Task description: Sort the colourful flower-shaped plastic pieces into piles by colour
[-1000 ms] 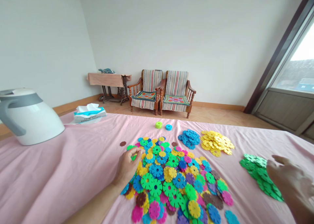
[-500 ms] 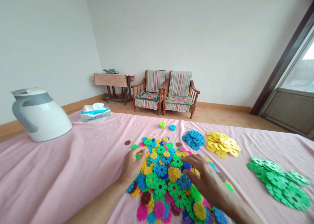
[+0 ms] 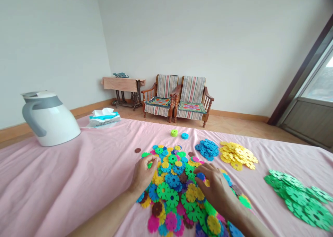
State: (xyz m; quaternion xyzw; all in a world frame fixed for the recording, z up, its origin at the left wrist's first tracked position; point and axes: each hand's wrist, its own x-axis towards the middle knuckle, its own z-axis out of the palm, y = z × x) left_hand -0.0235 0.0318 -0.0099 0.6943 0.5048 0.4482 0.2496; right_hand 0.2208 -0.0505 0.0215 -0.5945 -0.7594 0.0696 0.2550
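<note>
A mixed heap of notched plastic snowflake discs (image 3: 171, 197) in green, blue, yellow, pink, brown and purple spreads in front of me. My left hand (image 3: 146, 170) is at the heap's upper left edge, fingers curled and tips pinched together. Whatever is between those fingertips is hidden, and a green disc shows just behind them. My right hand (image 3: 214, 183) reaches over the heap's right side, thumb and forefinger apart. A dark blue disc (image 3: 200, 176) is in the gap between them, and a green disc (image 3: 190, 170) lies by the forefinger tip.
Sorted piles of blue discs (image 3: 207, 149), yellow discs (image 3: 238, 155) and green discs (image 3: 299, 197) lie at the right. Small lime (image 3: 174, 133) and light blue (image 3: 184, 135) stacks stand behind the heap. A white jug (image 3: 56, 121) and a tissue pack (image 3: 105, 118) stand at the left.
Near my right hand the yellow discs have shifted toward me, and a brown disc now shows beside the green one. My left hand keeps its pinch. The view has shifted slightly.
</note>
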